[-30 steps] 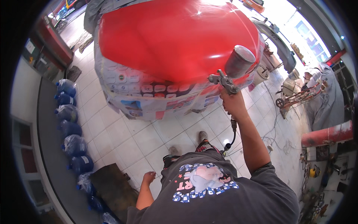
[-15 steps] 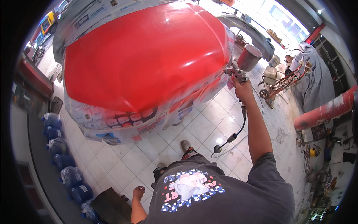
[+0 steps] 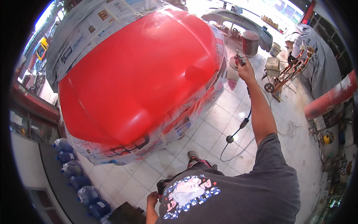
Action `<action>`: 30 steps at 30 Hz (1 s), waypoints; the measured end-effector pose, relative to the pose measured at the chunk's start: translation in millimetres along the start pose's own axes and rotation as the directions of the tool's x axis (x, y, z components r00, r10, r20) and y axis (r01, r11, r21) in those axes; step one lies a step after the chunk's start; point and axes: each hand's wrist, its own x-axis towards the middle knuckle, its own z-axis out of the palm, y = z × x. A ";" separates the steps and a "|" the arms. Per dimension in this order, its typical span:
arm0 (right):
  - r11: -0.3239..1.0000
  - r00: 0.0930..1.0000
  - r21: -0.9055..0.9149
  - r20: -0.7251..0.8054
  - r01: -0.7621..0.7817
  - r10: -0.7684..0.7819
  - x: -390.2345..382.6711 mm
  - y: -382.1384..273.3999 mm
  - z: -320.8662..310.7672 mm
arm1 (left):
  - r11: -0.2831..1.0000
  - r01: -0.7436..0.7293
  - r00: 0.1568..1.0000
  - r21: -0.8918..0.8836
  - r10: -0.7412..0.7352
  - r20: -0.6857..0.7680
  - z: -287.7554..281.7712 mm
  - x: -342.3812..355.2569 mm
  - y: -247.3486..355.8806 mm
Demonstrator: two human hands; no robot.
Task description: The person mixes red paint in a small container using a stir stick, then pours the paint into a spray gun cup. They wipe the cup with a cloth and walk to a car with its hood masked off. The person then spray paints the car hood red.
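Note:
Out at arm's length, my right hand (image 3: 245, 69) is closed around a spray gun (image 3: 241, 58) with a grey-and-red paint cup (image 3: 250, 44) on top. A black air hose (image 3: 245, 123) hangs down from the gun. It is beside the right edge of a glossy red car hood (image 3: 141, 78), with a gap between them. Paper and plastic masking (image 3: 97, 22) covers the car around the hood. My left hand (image 3: 152, 199) hangs low by my leg, fingers loosely bent and apart, with nothing seen in it.
Wrapped blue water jugs (image 3: 79, 182) line the left wall. A grey bumper (image 3: 242, 23) stands behind the gun, a wheeled red-framed machine (image 3: 287, 71) and a red pillar (image 3: 330, 95) to the right. The hose loops over the white tile floor (image 3: 209, 140).
My right hand has moved the spray gun a little farther out, off the hood's right edge. My left hand has come closer to my leg. The view has shifted.

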 end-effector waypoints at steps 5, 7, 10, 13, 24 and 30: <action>0.903 0.842 0.173 0.463 -0.393 0.277 -42.2 -120.9 2.4 | 0.997 0.075 0.997 -0.025 -0.075 0.011 -34.4 -17.9 -40.8; 0.909 0.876 0.257 0.444 -0.327 0.189 -62.6 -162.9 -14.5 | 0.985 -0.040 0.999 0.168 0.033 0.043 -53.3 -2.2 -51.6; 0.915 0.811 0.134 0.523 -0.381 0.261 -97.4 -214.0 -34.8 | 0.968 -0.044 0.992 0.246 0.013 0.128 -65.2 18.2 -23.9; 0.851 0.739 0.126 0.571 -0.510 0.358 -141.0 -261.9 -34.0 | 0.954 -0.130 0.987 0.269 0.100 0.123 -95.1 40.2 -43.8; 0.768 0.612 0.166 0.714 -0.619 0.339 -313.9 -455.1 -23.5 | 0.968 0.051 0.989 0.247 -0.085 0.125 -242.1 68.7 -181.2; 0.760 0.593 0.296 0.792 -0.579 0.144 -378.9 -536.9 -10.9 | 0.970 0.069 0.990 0.231 -0.094 0.101 -285.7 64.7 -202.8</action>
